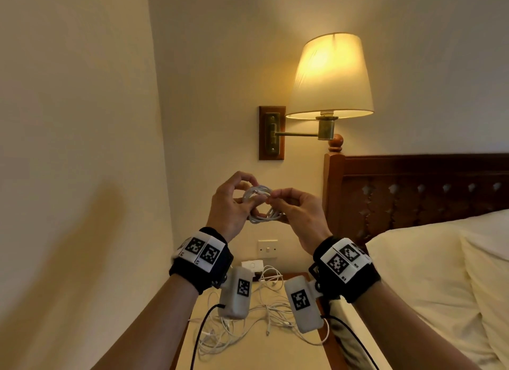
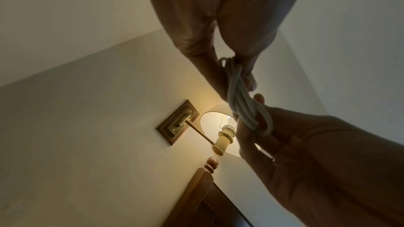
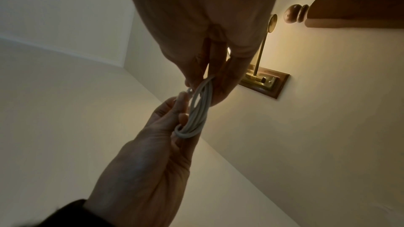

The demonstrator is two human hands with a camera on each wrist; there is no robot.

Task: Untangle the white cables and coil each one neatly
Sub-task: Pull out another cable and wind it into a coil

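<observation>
Cream walls [image 1: 82, 94] fill the left of the frame. Centre frame, the left hand [image 1: 230, 204] curls its fingers around one side of a coiled white cable [image 1: 260, 204], held in the air; the right hand [image 1: 298, 212] pinches the other side. Below, loose white cables [image 1: 248, 323] lie tangled on the bedside table [image 1: 275, 353]. Upper right glows a wall lamp [image 1: 330, 74], with a bed [image 1: 440, 273] lower right.

Loose white cables [image 1: 264, 311] sprawl across the nightstand [image 1: 275, 353]; wall left, bed [image 1: 429, 276] right; open air above them.
</observation>
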